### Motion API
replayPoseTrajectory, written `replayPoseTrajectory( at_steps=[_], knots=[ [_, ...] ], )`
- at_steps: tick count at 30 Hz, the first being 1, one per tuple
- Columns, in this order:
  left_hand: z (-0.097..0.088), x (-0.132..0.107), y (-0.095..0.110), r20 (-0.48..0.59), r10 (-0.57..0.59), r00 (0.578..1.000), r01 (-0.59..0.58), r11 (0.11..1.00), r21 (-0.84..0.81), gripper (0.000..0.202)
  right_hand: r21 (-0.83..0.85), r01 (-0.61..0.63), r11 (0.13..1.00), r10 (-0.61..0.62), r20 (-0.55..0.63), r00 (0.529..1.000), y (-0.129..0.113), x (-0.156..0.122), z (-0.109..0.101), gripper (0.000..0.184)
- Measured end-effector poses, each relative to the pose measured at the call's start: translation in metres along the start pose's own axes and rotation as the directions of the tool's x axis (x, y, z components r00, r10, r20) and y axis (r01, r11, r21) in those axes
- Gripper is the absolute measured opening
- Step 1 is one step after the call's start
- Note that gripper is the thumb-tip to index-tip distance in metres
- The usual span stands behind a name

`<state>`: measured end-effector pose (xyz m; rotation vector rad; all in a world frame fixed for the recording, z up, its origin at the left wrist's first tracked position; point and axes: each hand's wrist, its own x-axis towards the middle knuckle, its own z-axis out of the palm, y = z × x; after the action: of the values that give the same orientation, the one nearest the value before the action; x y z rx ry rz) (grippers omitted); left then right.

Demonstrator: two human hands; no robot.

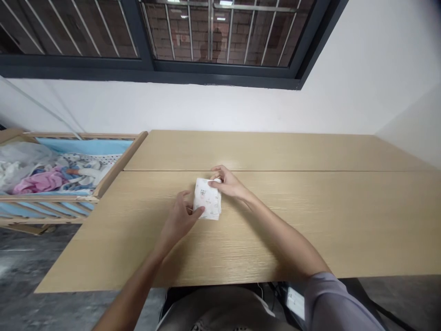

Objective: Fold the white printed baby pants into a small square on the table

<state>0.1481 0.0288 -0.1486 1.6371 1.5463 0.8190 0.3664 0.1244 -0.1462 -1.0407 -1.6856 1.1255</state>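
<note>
A small folded white cloth [207,198] with a sparse printed pattern lies on the light oak-veneer table [275,239]. My left hand [179,218] grips its near left side, with the thumb across the top. My right hand [227,182] pinches its far right corner, with the fingers curled over the edge. The hands partly hide the cloth's edges, and its lower layers do not show.
A wooden crib [120,165] with blue padding, holding heaped clothes and soft items, stands against the table's left end. A seam crosses the tabletop. White walls and a barred window [220,41] lie beyond the table, with a grey floor [24,266] below.
</note>
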Motion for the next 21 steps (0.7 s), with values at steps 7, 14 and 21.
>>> replayPoseTrajectory(
  at_steps=[7, 14, 21],
  knots=[
    [0.019, -0.003, -0.005, 0.032, 0.000, 0.999, -0.017, 0.851, 0.525, 0.042, -0.296, -0.059, 0.953, 0.064, 0.007, 0.998, 0.044, 0.007, 0.019, 0.041],
    [0.038, -0.037, 0.002, -0.047, 0.313, 0.948, -0.213, 0.739, 0.639, 0.039, -0.588, 0.310, 0.747, -0.227, 0.212, 0.951, 0.004, -0.019, 0.015, 0.037],
    [0.085, -0.069, -0.011, 0.050, 0.415, 0.909, -0.315, 0.604, 0.732, 0.051, -0.388, 0.699, 0.600, -0.281, 0.716, 0.639, -0.030, -0.053, 0.037, 0.056]
  ],
)
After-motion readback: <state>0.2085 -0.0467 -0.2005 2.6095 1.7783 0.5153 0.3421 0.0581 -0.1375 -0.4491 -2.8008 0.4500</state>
